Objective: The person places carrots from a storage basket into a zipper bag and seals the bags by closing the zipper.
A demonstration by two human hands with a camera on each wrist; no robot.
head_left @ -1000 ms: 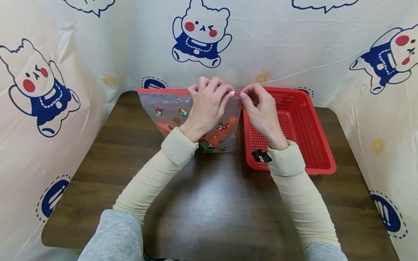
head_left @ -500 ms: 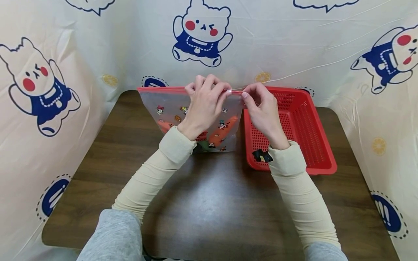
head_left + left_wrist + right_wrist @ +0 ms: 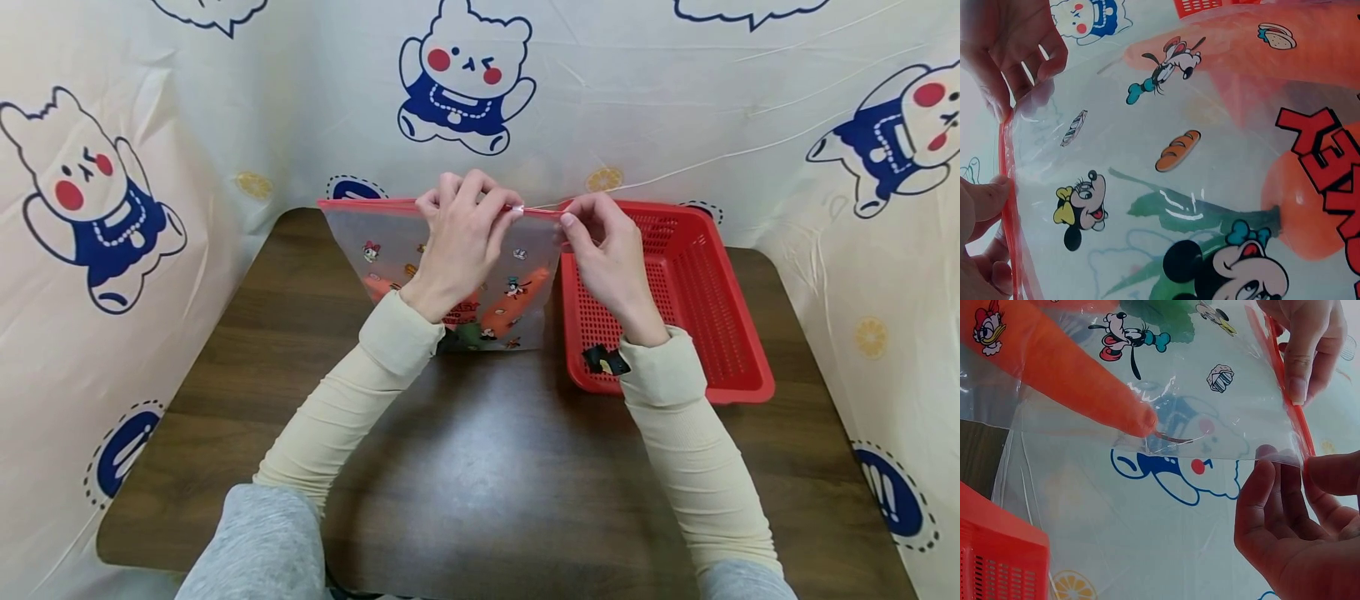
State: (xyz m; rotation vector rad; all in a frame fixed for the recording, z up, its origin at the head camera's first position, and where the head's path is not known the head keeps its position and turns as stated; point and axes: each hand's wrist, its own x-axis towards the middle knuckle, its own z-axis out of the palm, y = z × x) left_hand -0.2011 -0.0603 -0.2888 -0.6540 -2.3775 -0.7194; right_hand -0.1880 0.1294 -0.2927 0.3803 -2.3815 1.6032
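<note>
A clear zip bag [image 3: 536,242] with a red top strip and cartoon prints stands upright on the table. Orange carrots [image 3: 1079,394] with green tops show through its plastic. My left hand [image 3: 459,242] pinches the red strip [image 3: 1011,219] right of its middle, thumb on the near side. At the bag's upper right corner, my right hand [image 3: 611,258] pinches the end of the strip between thumb and fingers. The strip runs taut between both hands. Fingers hide whether a slider sits under the left hand.
A red perforated basket [image 3: 742,333] stands right of the bag, partly beneath the right forearm. Beside the right cuff is a small black piece [image 3: 604,360]. A printed cloth [image 3: 637,92] hangs close behind the brown table [image 3: 465,500].
My left hand has slid a little to the left along the red strip, widening the gap between the hands. My right hand stays at the corner, shifted very slightly right with the bag.
</note>
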